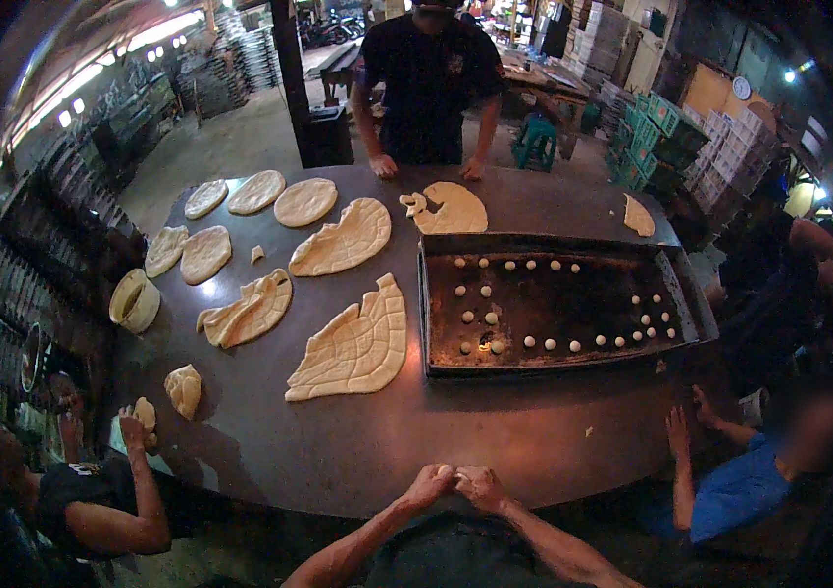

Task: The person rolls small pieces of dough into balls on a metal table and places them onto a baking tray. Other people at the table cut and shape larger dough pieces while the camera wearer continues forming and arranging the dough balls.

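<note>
At the near edge of the table my left hand (429,486) and my right hand (480,487) meet, fingers curled and touching. A small pale piece of dough (457,474) shows between their fingertips, mostly hidden. Ahead and to the right lies a dark, rimmed baking tray (573,309), with small round dough balls (550,345) in rows along its near side, its left end and parts of the other sides. Left of the tray, a large scored sheet of dough (362,343) has a torn edge. Behind it is another cut sheet (348,240).
Flat dough rounds (305,202) and a pale tub (135,302) occupy the table's left side. A person (426,83) leans on the far edge. Another's hand (132,428) holds dough at left; a person in blue (740,485) rests hands on the table at right. Green crates (661,137) stand behind.
</note>
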The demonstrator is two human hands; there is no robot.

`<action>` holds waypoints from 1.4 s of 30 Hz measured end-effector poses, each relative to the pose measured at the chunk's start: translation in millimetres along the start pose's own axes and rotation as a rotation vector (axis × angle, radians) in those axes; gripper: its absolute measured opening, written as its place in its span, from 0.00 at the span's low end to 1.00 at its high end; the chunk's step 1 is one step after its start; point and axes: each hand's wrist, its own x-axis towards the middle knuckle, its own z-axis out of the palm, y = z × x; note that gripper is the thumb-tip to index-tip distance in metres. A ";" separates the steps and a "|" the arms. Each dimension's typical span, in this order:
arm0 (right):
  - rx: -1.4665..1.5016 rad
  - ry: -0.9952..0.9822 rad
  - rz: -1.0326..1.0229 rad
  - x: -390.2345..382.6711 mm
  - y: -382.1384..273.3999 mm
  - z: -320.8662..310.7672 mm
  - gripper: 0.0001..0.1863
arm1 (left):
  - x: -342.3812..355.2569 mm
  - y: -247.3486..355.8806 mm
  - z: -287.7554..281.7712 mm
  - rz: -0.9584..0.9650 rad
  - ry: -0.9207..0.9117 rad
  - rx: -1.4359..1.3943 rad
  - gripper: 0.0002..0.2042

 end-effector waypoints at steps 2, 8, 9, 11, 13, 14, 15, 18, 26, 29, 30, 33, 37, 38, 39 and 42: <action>0.056 -0.073 0.001 -14.4 -2.3 -9.0 0.22 | -4.3 -1.8 -10.7 -0.024 0.368 -0.071 0.17; -0.306 0.257 0.163 -71.8 39.8 -19.7 0.26 | -68.3 -41.5 -58.2 0.323 0.888 0.918 0.17; -0.455 0.304 0.196 -80.3 48.0 -20.9 0.31 | -80.7 -49.2 -59.2 0.221 0.899 1.050 0.20; -0.531 0.117 0.228 -93.5 59.0 -27.7 0.39 | -96.2 -53.4 -69.0 0.030 0.724 1.122 0.32; -0.534 0.040 0.252 -89.6 64.8 -33.3 0.44 | -94.0 -46.4 -75.4 0.166 0.729 1.244 0.36; -0.495 0.057 0.267 -82.2 65.9 -34.0 0.45 | -88.4 -39.2 -79.7 0.258 0.737 1.304 0.37; -0.495 0.102 0.238 -71.0 67.0 -34.6 0.46 | -74.8 -28.6 -85.9 0.209 0.680 1.257 0.38; -0.637 0.303 0.291 -28.1 71.4 -17.2 0.44 | -43.2 -12.7 -86.9 0.261 0.651 1.235 0.40; -0.716 0.280 0.057 -52.5 110.0 -12.2 0.33 | -31.8 -59.8 -101.8 0.111 0.580 1.461 0.37; -0.573 0.479 0.172 -51.8 127.7 -17.6 0.32 | -18.4 -60.2 -107.6 0.195 0.887 1.332 0.33; -0.506 0.475 0.265 -50.8 132.4 -16.6 0.32 | -14.7 -57.2 -106.2 0.249 0.954 1.412 0.32; -0.471 0.351 0.109 -51.0 142.6 -11.6 0.30 | -19.3 -47.3 -96.7 0.425 0.404 1.269 0.31; -0.180 0.354 0.108 -43.6 153.9 -6.6 0.29 | -25.5 -37.1 -107.1 0.384 0.631 1.299 0.35; 0.094 0.501 0.215 -38.9 158.0 -9.3 0.30 | -23.2 -37.1 -112.6 0.367 0.753 1.272 0.35; 0.183 0.601 0.250 -38.5 158.8 -6.3 0.30 | -18.6 -39.0 -115.4 0.409 0.923 1.264 0.36; -0.395 0.492 0.172 -37.3 162.4 -8.8 0.29 | -5.9 -46.1 -118.3 0.548 0.461 1.256 0.36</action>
